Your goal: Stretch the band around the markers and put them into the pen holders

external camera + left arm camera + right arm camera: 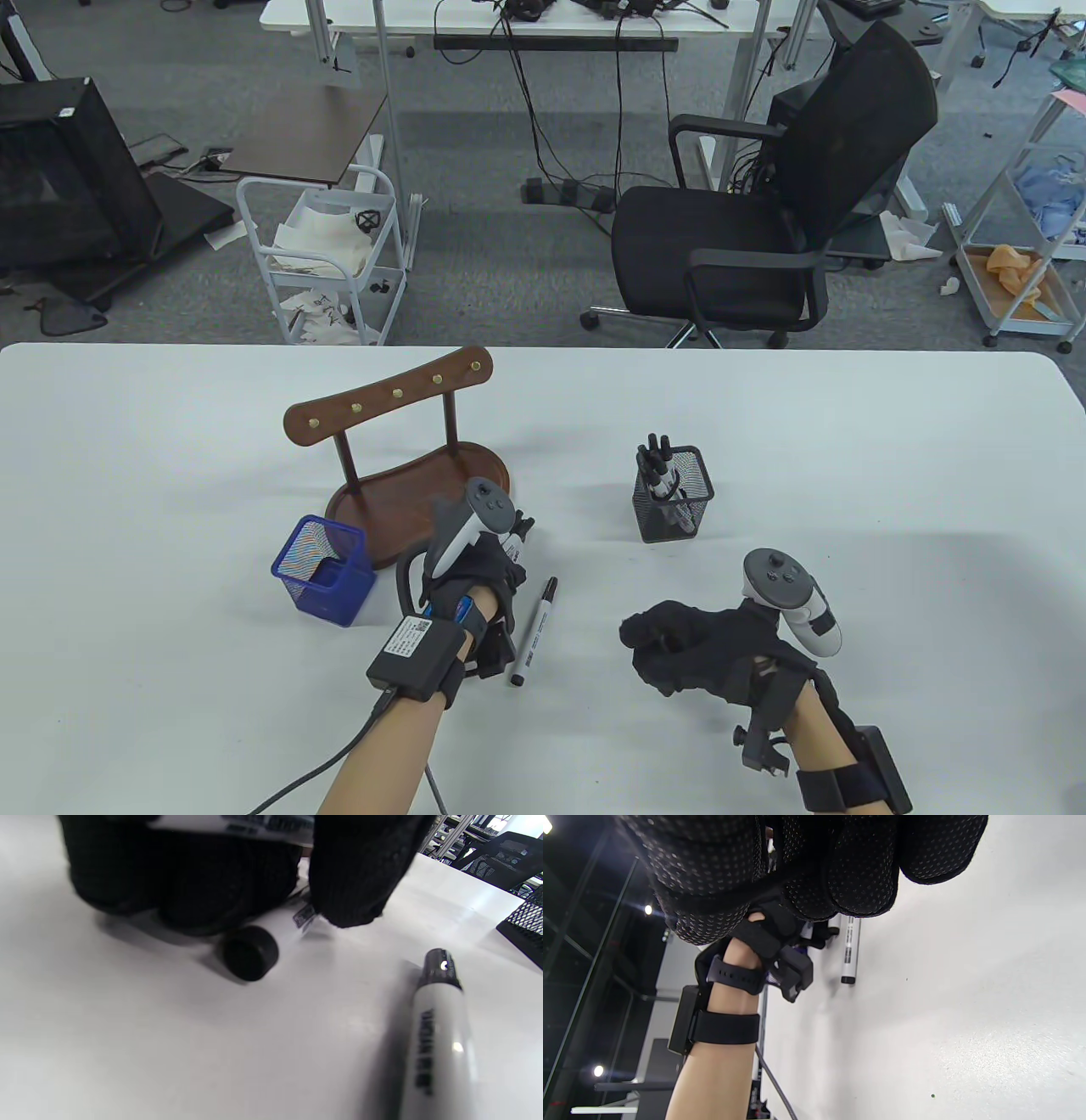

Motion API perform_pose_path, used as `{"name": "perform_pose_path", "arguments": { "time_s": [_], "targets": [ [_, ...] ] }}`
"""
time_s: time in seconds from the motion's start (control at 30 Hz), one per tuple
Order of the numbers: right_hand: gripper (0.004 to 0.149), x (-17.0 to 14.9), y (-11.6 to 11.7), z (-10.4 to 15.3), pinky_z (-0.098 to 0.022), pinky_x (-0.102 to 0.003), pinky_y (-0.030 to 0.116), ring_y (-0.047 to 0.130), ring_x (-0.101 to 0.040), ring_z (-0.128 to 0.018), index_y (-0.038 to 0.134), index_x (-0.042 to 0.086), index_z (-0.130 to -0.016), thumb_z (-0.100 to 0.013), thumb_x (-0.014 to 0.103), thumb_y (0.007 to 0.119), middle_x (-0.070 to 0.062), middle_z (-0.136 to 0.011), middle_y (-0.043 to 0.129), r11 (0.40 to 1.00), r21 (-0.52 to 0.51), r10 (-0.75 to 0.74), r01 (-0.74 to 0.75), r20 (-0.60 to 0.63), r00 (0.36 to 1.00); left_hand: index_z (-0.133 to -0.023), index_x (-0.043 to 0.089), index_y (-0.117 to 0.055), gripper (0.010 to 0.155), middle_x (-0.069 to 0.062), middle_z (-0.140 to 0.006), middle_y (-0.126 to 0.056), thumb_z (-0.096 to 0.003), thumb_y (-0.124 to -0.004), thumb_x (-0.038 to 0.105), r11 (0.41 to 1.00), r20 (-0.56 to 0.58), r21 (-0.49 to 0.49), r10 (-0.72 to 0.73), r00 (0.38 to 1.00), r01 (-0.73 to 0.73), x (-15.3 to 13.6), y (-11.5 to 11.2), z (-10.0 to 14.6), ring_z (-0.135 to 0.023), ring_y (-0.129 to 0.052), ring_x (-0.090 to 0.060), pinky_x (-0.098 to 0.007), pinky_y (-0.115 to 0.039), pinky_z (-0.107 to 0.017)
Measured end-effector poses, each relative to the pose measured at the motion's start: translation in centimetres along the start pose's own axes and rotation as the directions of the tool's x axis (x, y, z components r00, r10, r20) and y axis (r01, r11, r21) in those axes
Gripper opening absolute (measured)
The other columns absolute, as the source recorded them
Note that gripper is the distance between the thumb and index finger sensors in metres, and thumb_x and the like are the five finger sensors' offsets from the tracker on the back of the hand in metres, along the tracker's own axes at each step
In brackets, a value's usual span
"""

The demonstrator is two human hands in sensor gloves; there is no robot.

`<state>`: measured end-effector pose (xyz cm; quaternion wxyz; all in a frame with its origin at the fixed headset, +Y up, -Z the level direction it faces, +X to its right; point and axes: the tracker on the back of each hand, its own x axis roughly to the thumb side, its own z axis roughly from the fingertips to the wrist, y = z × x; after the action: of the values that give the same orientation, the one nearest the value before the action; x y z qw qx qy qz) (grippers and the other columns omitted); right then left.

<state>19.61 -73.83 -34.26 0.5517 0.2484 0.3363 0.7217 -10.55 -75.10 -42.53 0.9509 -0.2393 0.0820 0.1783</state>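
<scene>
My left hand [501,552] is curled over white markers [519,533] whose dark tips stick out past the fingers. In the left wrist view its fingers [352,878] hold one marker barrel [229,821] at the top, and another marker [250,952] lies on the table right beneath them. One loose marker [534,632] [441,1027] [850,950] lies on the table just right of that hand. The black mesh pen holder [674,501] holds a bundle of markers [657,463]. My right hand [653,645] rests on the table with its fingers [865,878] curled in, and I see nothing in it. No band is visible.
A blue mesh pen holder [322,570] stands left of my left hand. A wooden stand [407,484] with a peg rail is just behind it. In the left wrist view, the black holder's corner [524,933] is at the right edge. An office chair [764,212] stands beyond the table.
</scene>
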Motion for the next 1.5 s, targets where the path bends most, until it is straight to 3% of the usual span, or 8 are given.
{"name": "perform_pose_path", "arguments": {
  "time_s": [0.33,0.53,0.83,1.1,1.5],
  "targets": [
    [0.055,-0.1,0.0,0.0,-0.061,-0.06,0.071,0.093,-0.031,-0.064,0.073,0.029,-0.096,-0.046,0.034,0.094,-0.008,-0.083,0.094,1.0,0.0,0.004,-0.004,-0.012,1.0,-0.099,0.003,-0.066,0.058,-0.011,-0.069,-0.09,-0.0539,-0.086,0.034,1.0,0.001,0.009,-0.023,1.0,0.023,0.2,-0.2,0.3,-0.051,-0.096,-0.022,-0.048,-0.086,-0.043],
    [0.055,-0.1,0.1,0.0,-0.061,-0.06,0.071,0.093,-0.031,-0.064,0.073,0.029,-0.096,-0.046,0.034,0.094,-0.008,-0.083,0.094,1.0,0.001,0.003,-0.003,-0.015,1.0,-0.094,0.004,-0.069,0.052,-0.008,-0.065,-0.09,-0.0567,-0.081,0.037,0.996,0.032,0.074,-0.051,0.998,0.049,-0.1,-0.5,0.5,-0.046,-0.095,-0.02,-0.046,-0.086,-0.04],
    [0.054,-0.1,0.0,0.0,-0.061,-0.06,0.071,0.093,-0.032,-0.064,0.073,0.029,-0.096,-0.046,0.034,0.094,-0.008,-0.083,0.094,1.0,-0.002,0.006,-0.006,-0.016,1.0,-0.094,0.007,-0.068,0.046,-0.01,-0.074,-0.086,-0.0591,-0.077,0.035,0.998,0.119,-0.036,0.049,0.992,-0.045,-1.4,-0.1,2.1,-0.06,-0.094,-0.027,-0.053,-0.082,-0.05],
    [0.055,-0.1,0.0,0.0,-0.061,-0.06,0.071,0.093,-0.031,-0.064,0.073,0.029,-0.096,-0.046,0.034,0.094,-0.008,-0.083,0.093,1.0,-0.008,0.011,-0.011,-0.019,1.0,-0.094,0.007,-0.064,0.045,-0.019,-0.094,-0.077,-0.0597,-0.076,0.033,0.988,0.172,-0.102,0.129,0.977,-0.113,-1.7,0.2,4.5,-0.081,-0.089,-0.04,-0.06,-0.079,-0.06],
    [0.055,-0.1,0.0,0.0,-0.061,-0.06,0.071,0.093,-0.031,-0.064,0.073,0.029,-0.096,-0.046,0.034,0.094,-0.008,-0.084,0.094,1.0,-0.001,0.019,-0.019,-0.017,1.0,-0.092,0.007,-0.066,0.044,-0.019,-0.091,-0.082,-0.0583,-0.079,0.032,0.979,0.209,-0.154,0.167,0.964,-0.136,-0.5,-0.2,7.6,-0.071,-0.099,-0.034,-0.052,-0.09,-0.052]
  ]
}}
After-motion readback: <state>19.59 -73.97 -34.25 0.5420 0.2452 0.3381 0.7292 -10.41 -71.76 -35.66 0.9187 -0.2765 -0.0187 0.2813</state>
